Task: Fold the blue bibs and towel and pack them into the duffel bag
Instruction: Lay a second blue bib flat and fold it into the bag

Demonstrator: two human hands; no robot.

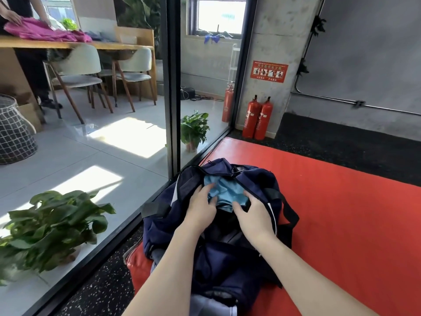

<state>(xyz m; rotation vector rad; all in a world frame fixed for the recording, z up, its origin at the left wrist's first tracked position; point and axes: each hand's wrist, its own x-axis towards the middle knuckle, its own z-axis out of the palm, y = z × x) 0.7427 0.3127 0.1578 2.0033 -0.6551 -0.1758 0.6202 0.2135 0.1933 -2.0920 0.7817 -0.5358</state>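
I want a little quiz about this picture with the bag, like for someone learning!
1. True or false: the duffel bag is zipped shut.
2. What lies under the bag? A) red mat B) wooden table C) grey tiles
3. Fill in: both hands push a light ____ cloth into the bag.

Key
1. False: its top gapes open, with the left hand and right hand at the opening.
2. A: the red mat.
3. Blue: the blue cloth sits bunched in the opening, fingers pressing on it.
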